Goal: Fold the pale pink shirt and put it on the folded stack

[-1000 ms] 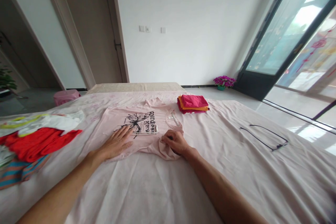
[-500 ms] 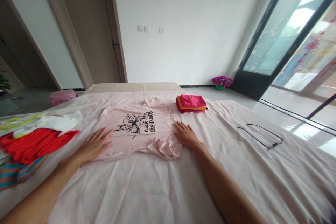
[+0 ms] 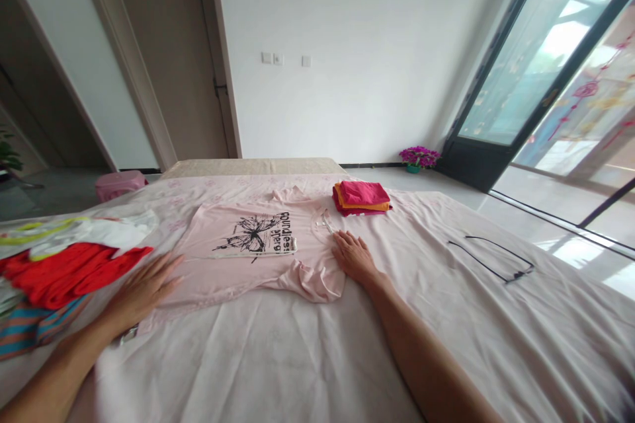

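Note:
A pale pink T-shirt (image 3: 248, 264) with a black butterfly print lies spread flat on the bed, its collar toward the right. My left hand (image 3: 141, 291) rests flat with fingers stretched out on the shirt's left hem end. At the collar end my right hand (image 3: 353, 256) lies flat too, fingers extended, pressing the cloth beside the neckline. Neither hand holds anything.
A pink sheet (image 3: 446, 317) covers the bed. A folded stack of red and orange clothes (image 3: 361, 197) sits beyond the shirt. A loose pile of red, white and striped garments (image 3: 64, 258) lies at the left. A black wire hanger (image 3: 491, 256) lies at the right.
My left hand has slid leftward from the print to the shirt's hem end. My right hand let go of the bunched sleeve and moved up to lie flat beside the collar.

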Tool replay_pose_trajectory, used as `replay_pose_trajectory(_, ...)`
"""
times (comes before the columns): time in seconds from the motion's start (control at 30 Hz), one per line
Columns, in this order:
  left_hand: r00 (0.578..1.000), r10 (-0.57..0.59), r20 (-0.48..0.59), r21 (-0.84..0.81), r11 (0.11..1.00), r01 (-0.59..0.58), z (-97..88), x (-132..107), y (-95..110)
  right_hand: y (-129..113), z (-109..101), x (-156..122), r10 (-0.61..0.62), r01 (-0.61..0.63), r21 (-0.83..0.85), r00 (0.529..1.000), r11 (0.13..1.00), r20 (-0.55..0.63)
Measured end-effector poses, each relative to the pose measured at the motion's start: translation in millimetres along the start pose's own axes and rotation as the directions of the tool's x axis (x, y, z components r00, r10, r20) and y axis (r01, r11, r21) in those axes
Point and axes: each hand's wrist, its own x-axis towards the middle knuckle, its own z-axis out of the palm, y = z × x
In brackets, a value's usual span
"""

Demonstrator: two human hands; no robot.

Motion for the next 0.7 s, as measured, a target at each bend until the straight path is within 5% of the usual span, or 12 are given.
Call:
replay_pose_trajectory(0.2, 0.998, -0.052, -0.018, -0.215, 0.976, 0.047, -7.7, -5.1, -1.2, -0.9, 0.3, -0.7, -0.004, 0.005, 0.02, 0.999, 1.0, -0.033)
replay_pose_trajectory(0.43, 0.964, -0.263, 0.034, -0.571, 0.787, 0.235, -40.3, -10.6, 1.3, -0.3, -12.2, -3.8, -0.041, 0.068, 0.138, 0.98, 0.988, -0.195)
replay_pose_trajectory(0.57, 0.975, -0.14, 0.173, -0.626, 0.748, 0.219, -50.9, -13.5, 8.5, -10.9, -21.4, -7.3, -0.173, 0.236, 0.246, 0.952, 0.94, -0.254)
replay_pose_trajectory(0.7, 0.951, -0.012, 0.307, -0.572, 0.797, 0.195, -48.3, -15.0, 19.3, -29.2, -32.7, -11.8, -0.258, 0.297, 0.299, 0.952, 0.907, -0.161)
